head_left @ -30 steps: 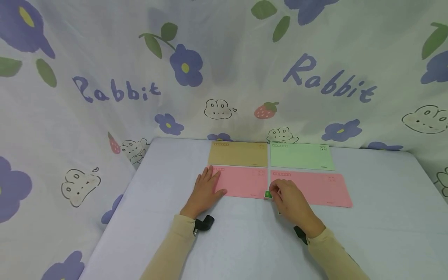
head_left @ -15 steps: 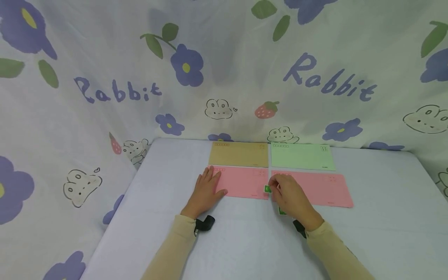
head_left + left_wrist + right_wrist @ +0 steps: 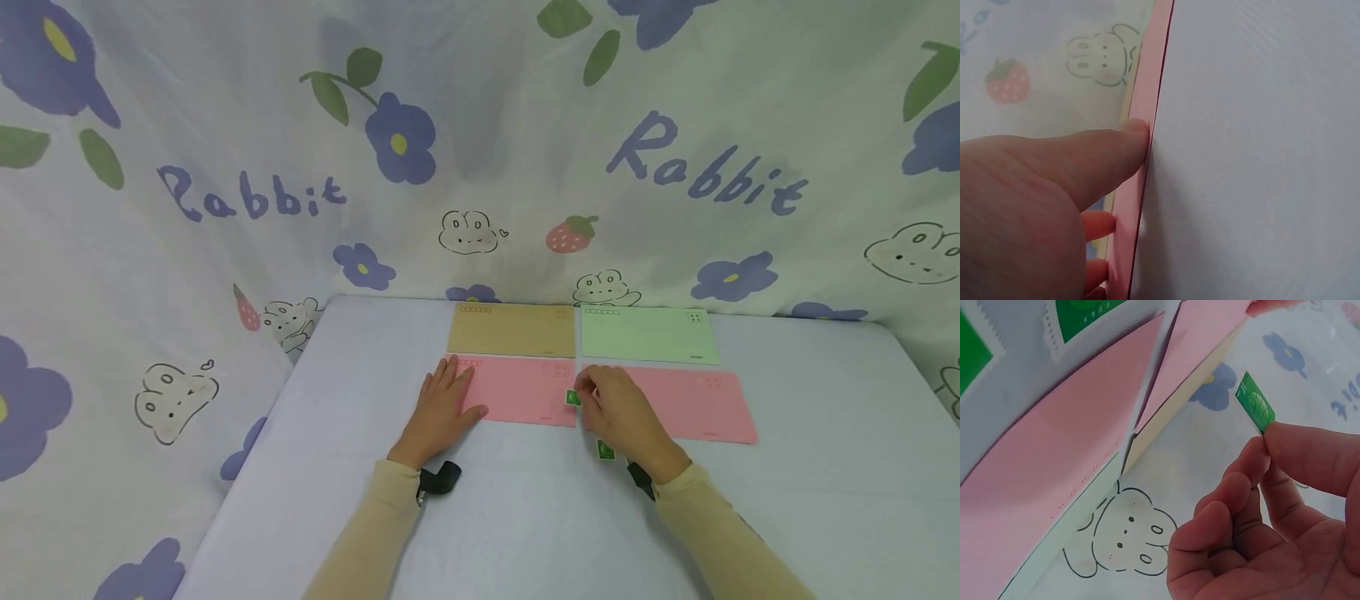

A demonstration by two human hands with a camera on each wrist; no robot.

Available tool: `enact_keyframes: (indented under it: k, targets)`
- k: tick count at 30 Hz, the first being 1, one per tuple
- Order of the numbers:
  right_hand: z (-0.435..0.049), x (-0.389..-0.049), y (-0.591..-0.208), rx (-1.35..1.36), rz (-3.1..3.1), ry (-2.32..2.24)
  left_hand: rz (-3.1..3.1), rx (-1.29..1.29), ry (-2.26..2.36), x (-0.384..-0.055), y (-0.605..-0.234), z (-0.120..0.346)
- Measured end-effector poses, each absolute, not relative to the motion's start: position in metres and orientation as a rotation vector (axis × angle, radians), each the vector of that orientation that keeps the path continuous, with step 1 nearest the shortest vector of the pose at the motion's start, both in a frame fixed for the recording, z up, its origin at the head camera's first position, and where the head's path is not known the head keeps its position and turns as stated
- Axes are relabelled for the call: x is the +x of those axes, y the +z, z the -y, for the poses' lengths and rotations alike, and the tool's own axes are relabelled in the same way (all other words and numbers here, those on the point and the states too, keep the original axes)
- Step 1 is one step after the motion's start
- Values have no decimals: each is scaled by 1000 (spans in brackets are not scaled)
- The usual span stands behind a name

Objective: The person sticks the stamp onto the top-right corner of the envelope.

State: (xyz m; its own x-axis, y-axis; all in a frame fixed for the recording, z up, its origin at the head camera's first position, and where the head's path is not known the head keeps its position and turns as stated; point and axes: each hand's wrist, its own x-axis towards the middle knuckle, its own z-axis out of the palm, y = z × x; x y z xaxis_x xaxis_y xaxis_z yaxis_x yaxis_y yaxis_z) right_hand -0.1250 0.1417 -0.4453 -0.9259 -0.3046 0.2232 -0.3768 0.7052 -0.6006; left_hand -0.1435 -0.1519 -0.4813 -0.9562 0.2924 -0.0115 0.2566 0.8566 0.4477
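My left hand lies with spread fingers on the left end of a pink envelope. In the left wrist view its thumb presses near that envelope's edge. Between thumb and index finger, my right hand pinches a small green postage stamp with a leaf-like print. In the head view that stamp overlaps the right end of the left pink envelope. A second pink envelope lies partly under the right hand. Another green stamp lies on the table below that hand.
Behind the pink pair lie a tan envelope and a pale green envelope, near the back edge of the white table. A patterned curtain hangs behind. Two green stamps, one at the corner, show in the right wrist view.
My right hand has moved up slightly, away from the body, lifting the pinched stamp with it. The stamp on the table below has come into fuller view. The left hand stays still.
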Motion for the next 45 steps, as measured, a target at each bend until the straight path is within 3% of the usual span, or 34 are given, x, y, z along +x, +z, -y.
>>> enact_keyframes:
  k: [45]
  targets:
    - [-138,-166,-441,532,2913,966,-2938,429,687,-146,-486,153]
